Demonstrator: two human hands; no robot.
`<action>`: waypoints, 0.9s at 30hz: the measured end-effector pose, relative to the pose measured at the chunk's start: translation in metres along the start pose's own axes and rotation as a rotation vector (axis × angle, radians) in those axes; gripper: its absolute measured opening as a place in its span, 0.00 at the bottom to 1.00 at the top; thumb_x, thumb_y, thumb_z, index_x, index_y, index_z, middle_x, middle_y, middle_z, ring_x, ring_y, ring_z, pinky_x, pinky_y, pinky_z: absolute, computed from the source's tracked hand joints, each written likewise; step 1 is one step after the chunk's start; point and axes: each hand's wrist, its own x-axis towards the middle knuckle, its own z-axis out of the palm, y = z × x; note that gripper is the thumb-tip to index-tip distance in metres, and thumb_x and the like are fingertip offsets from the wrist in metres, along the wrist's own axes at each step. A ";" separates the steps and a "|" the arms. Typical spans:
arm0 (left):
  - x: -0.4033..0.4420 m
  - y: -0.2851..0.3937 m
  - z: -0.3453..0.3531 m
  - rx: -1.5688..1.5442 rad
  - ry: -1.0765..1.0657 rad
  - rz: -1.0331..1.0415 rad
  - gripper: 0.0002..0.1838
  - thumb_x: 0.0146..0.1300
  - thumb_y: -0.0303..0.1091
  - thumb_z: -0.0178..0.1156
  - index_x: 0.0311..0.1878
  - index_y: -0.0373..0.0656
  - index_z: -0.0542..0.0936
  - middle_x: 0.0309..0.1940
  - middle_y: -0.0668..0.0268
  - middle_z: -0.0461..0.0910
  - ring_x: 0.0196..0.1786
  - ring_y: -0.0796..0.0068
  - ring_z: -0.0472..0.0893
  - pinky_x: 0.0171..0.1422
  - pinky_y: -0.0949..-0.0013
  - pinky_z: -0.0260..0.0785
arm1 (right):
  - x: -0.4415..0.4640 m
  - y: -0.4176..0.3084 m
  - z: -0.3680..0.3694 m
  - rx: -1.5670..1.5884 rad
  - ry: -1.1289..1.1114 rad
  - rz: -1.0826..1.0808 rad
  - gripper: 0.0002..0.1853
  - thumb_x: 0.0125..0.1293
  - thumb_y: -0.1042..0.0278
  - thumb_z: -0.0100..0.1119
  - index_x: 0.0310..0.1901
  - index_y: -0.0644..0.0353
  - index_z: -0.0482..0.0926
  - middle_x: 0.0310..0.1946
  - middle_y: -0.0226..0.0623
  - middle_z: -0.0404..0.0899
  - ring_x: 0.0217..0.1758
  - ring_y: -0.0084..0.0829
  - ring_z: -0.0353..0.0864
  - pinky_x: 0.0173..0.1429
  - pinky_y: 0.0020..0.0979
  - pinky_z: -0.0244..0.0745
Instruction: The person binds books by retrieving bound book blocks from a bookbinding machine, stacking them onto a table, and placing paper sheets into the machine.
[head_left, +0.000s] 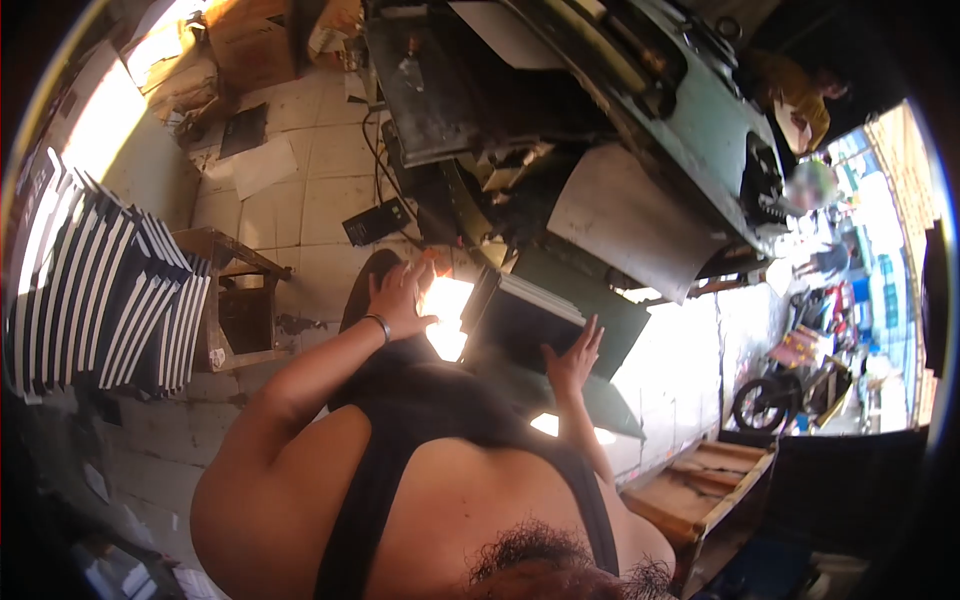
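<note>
In front of my torso lies a small stack of dark-covered books or boards (520, 318), with pale page edges along its upper side. My right hand (573, 360) is at the stack's right edge, fingers spread and pointing up. To the left of the stack, my left hand (402, 298) is raised with its fingers apart, a dark band on the wrist, and nothing in it. A bright sunlit patch shows between my left hand and the stack. Dark green sheets (630, 325) lie beside and beyond the stack.
Tall piles of dark books (100, 290) stand at the left beside a wooden stool (245, 355). A large machine (690, 130) fills the upper right, a white sheet (635, 215) against it. A wooden crate (700, 485) is lower right. People and a motorbike (775, 400) appear beyond.
</note>
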 end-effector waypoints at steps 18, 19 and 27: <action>0.023 0.073 0.052 0.121 -0.247 0.155 0.71 0.58 0.65 0.70 0.85 0.53 0.26 0.86 0.46 0.36 0.87 0.51 0.45 0.85 0.31 0.31 | 0.006 -0.017 0.002 -0.443 -0.288 -0.345 0.75 0.43 0.48 0.87 0.85 0.38 0.37 0.84 0.61 0.27 0.88 0.60 0.28 0.83 0.70 0.29; 0.023 0.072 0.053 0.116 -0.248 0.171 0.70 0.59 0.65 0.69 0.85 0.53 0.26 0.86 0.47 0.36 0.87 0.51 0.45 0.85 0.31 0.31 | 0.007 -0.009 -0.004 -0.459 -0.289 -0.316 0.75 0.44 0.48 0.87 0.85 0.38 0.37 0.84 0.61 0.27 0.88 0.60 0.28 0.83 0.70 0.29; 0.023 0.067 0.041 -0.014 -0.222 0.193 0.69 0.57 0.72 0.66 0.86 0.53 0.31 0.85 0.45 0.37 0.87 0.45 0.41 0.86 0.33 0.28 | 0.015 0.024 -0.036 -0.350 -0.186 -0.086 0.71 0.48 0.54 0.86 0.85 0.40 0.39 0.84 0.60 0.30 0.88 0.59 0.33 0.84 0.67 0.36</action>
